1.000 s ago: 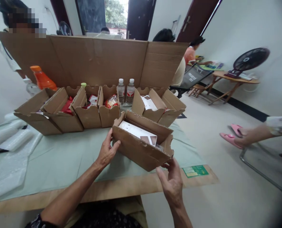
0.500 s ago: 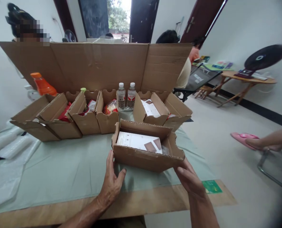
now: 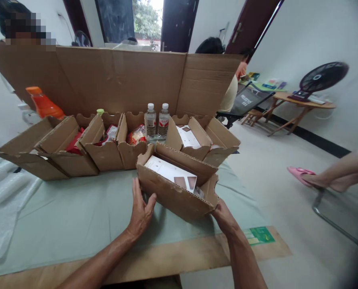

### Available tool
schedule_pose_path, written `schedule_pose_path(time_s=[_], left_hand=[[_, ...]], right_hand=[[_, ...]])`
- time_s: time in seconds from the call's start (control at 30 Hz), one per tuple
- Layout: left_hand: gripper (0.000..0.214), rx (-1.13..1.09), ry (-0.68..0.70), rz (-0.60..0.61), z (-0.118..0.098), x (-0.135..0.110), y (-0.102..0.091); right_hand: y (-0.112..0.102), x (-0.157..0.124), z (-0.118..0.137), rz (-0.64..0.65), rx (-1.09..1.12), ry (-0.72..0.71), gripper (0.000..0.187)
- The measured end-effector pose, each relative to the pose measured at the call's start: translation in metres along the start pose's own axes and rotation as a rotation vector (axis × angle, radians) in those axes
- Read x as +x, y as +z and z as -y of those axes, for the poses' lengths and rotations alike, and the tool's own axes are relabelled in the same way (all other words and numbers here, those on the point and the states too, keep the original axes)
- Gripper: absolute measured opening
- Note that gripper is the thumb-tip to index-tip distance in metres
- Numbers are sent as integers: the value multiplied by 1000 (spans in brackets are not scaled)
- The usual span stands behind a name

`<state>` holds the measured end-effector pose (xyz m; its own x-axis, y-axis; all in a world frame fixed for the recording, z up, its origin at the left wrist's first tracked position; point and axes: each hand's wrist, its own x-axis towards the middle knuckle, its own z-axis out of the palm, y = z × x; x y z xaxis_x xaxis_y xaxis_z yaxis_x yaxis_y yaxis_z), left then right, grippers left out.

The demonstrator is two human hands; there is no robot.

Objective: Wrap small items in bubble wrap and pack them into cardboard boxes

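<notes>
"Cardboard bin [image 3: 172, 198] sits angled at the near side of a cloth-covered counter [image 3: 154, 259], between a person's left hand [image 3: 141, 212] and right hand [image 3: 227, 220]. The left presses extended fingers to the bin's left end, thumb apart, grasping nothing."

"And the right?"

"It meets the lower right corner, fingers hidden by the cardboard; whether they clasp it cannot be told. Nor is it clear whether the base rests on the cloth."

"What could go wrong?"

"With flat contact on the left, the bin could pivot, or its right end dip, should the right hand's support slip. A white package [image 3: 166, 170] inside might then slide toward the clear plastic [image 3: 199, 192] at that end. Pushed backward, the far wall could nudge the row of bins [image 3: 106, 156] or topple two water bottles [image 3: 163, 122] standing behind, a judgement drawn from how near they are."

"Any names to print?"

"None safely. The bottles' red markings are too small to read. Brown squares and faint specks mark the package, without a legible word. Print on a green label [image 3: 261, 235] near the counter's corner is unreadable, and pale lettering across a folding chair [image 3: 248, 98] blurs."
</notes>
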<state>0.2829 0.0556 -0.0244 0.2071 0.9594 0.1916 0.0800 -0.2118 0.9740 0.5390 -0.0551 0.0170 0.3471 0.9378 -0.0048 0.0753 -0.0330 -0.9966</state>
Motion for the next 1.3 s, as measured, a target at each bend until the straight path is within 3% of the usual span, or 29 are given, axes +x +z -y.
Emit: schedule_pose_path(time_s=[0.17,0.47,0.67,0.8,1.17,1.3], left_hand=[[87,-9,-70,5,-2,-6,11],[73,3,1,134,-8,6,32],[71,-43,41,123,-5,21,23],[73,-89,78,178,0,33,12],[66,-171,237,247,11,32,2],[66,-202,197,232,16,40,2]], right_hand=[[6,-9,-7,15,1,3,72],[32,-34,-23,-173,-137,-5,62],[57,-33,-12,-263,-371,-23,51],[70,-26,-2,-312,-527,-19,45],[86,-34,3,-396,-738,-166,39],[89,-21,1,-387,-722,-141,37]])
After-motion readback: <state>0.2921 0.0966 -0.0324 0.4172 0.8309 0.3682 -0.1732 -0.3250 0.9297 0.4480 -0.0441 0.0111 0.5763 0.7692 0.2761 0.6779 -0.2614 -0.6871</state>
